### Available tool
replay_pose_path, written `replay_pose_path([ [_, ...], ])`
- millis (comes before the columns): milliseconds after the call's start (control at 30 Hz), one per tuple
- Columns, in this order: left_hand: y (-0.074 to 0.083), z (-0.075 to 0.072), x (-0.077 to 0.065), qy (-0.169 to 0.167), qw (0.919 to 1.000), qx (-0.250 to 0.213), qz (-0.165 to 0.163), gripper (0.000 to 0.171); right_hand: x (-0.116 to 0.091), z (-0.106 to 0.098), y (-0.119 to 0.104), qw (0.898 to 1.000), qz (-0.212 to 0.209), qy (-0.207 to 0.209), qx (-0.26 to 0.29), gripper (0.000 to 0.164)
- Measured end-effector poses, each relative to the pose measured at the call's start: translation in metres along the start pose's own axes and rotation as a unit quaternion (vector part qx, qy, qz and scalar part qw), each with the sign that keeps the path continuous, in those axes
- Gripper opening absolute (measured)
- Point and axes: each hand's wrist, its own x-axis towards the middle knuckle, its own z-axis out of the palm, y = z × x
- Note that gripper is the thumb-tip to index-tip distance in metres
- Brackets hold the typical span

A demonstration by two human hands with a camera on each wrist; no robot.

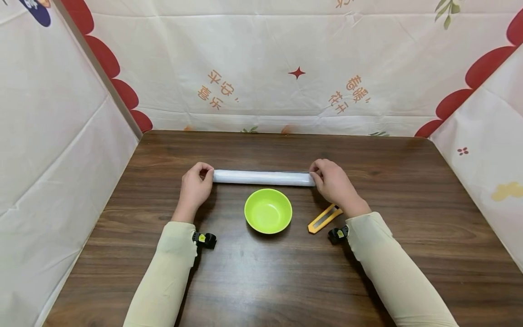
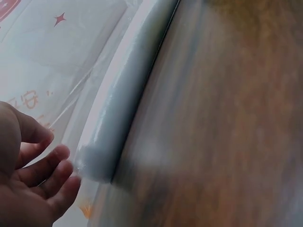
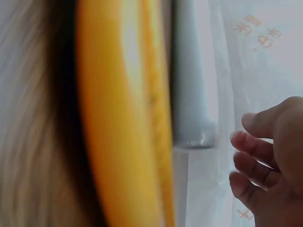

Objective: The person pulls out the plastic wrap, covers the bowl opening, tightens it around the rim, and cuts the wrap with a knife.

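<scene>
Lying crosswise, a roll of clear film is spanning the gap between the left hand and the right hand on the wooden table. The left is pinching the roll's film at one end; at the other, the right is curving close, its grip impossible to tell with such transparent film. A green bowl is sitting in front, a yellow cutter near it.

White cloth is hung at 12 o'clock, printed w/ red star; red scallops seen approx. 10 & 2.
</scene>
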Motion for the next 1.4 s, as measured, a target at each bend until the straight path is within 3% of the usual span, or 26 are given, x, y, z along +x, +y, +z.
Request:
replay_pose_path([
  [200, 0.002, 0.005, 0.002, 0.051, 0.9983, 0.000, 0.029, 0.014, 0.002, -0.002, -0.006, 0.997, 0.053, 0.010, 0.054, 0.011],
  [433, 0.007, 0.007, 0.003, 0.074, 0.9960, -0.032, 0.037, 0.015, 0.001, -0.005, -0.011, 0.991, 0.105, 0.024, 0.080, 0.009],
  [633, 0.008, 0.009, 0.004, 0.110, 0.9909, -0.044, 0.064, 0.012, 0.000, 0.000, -0.012, 0.990, 0.106, 0.035, 0.083, 0.007],
  [833, 0.008, 0.012, 0.004, 0.118, 0.9889, -0.052, 0.075, 0.012, -0.004, 0.004, -0.014, 0.988, 0.105, 0.051, 0.103, 0.009],
  [1167, 0.006, 0.012, 0.004, 0.127, 0.9865, -0.073, 0.074, 0.014, -0.003, 0.004, -0.015, 0.989, 0.084, 0.045, 0.109, 0.009],
  [1400, 0.004, 0.013, 0.004, 0.107, 0.9887, -0.096, 0.044, 0.012, -0.003, 0.005, -0.009, 0.990, 0.074, 0.032, 0.117, 0.010],
])
